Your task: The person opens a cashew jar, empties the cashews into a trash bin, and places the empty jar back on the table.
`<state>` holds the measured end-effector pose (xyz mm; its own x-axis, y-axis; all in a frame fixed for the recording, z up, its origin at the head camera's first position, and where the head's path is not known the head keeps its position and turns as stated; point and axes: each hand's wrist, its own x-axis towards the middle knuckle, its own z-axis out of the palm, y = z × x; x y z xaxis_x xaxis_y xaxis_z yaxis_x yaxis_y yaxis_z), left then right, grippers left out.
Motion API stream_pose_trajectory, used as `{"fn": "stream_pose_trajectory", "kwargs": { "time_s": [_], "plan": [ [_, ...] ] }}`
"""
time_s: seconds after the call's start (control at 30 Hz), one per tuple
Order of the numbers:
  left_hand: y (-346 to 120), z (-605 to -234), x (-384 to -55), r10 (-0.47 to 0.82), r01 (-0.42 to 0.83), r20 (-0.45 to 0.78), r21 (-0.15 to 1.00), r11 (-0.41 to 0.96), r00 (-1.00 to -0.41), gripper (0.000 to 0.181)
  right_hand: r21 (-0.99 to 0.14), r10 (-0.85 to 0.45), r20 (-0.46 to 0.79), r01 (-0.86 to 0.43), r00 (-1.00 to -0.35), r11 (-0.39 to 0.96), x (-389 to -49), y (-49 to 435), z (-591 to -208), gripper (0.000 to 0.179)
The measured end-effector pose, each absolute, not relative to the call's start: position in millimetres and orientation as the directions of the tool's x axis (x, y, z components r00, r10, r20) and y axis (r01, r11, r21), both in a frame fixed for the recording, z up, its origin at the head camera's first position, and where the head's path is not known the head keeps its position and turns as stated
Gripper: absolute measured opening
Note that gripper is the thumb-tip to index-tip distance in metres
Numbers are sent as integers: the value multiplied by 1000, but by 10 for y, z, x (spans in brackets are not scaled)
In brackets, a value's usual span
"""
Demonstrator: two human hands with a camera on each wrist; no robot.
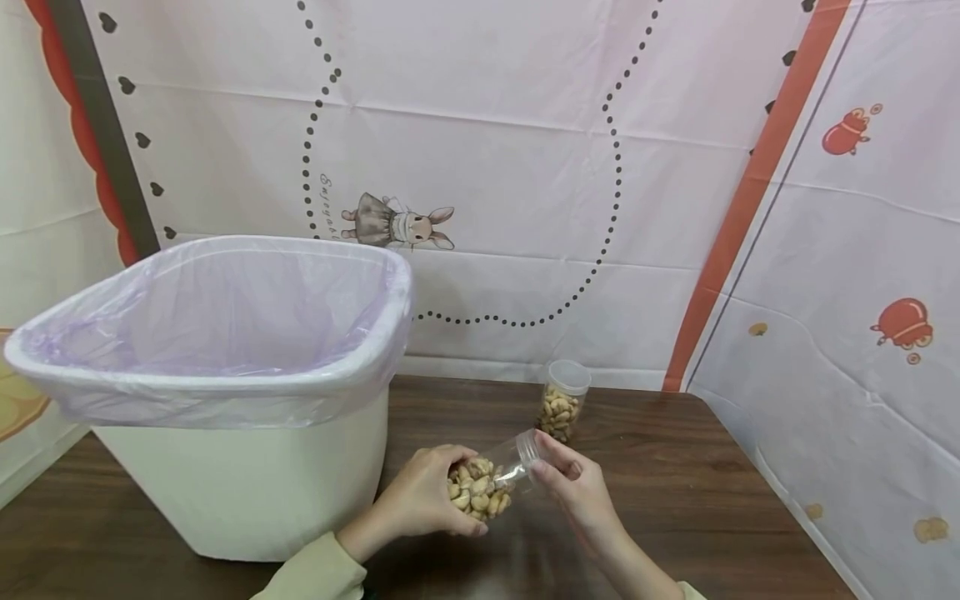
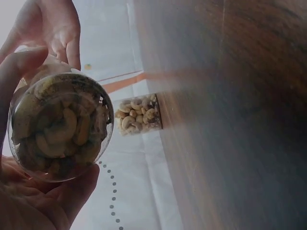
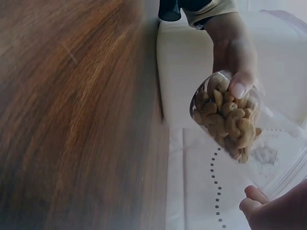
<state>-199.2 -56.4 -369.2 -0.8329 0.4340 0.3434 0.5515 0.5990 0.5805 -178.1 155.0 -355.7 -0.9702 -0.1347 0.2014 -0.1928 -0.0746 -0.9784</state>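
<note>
A clear jar of cashews [image 1: 480, 487] is held tilted on its side above the table, its base toward the left and its capped end toward the right. My left hand [image 1: 427, 496] grips the body near the base, thumb and fingers on opposite sides. At the other end my right hand [image 1: 577, 487] pinches the clear lid [image 1: 528, 450] between thumb and fingers. The cashews [image 3: 230, 117] lie bunched toward the base. Behind the hands stands a second jar [image 1: 564, 402], upright, with cashews inside and a translucent lid on top.
A large white bin [image 1: 255, 483] with a thin purplish liner [image 1: 225, 317] stands on the dark wooden table [image 1: 697, 500], left of my left hand. Printed cloth [image 1: 487, 167] hangs behind the table and along its right side.
</note>
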Motion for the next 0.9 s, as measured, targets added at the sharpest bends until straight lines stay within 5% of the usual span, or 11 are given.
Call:
{"fn": "stream_pose_trajectory", "kwargs": {
  "time_s": [0.27, 0.9],
  "plan": [
    [-547, -3703, -1985, 394, 541, 371, 539, 645, -841, 71, -993, -121, 84, -73, -989, -94, -1793, 1536, -3557, 66],
    [-527, -3739, -1993, 352, 536, 432, 443, 719, -830, 70, -991, -85, 37, -25, -996, -135, -1802, 1459, -3580, 64]
  ]
}}
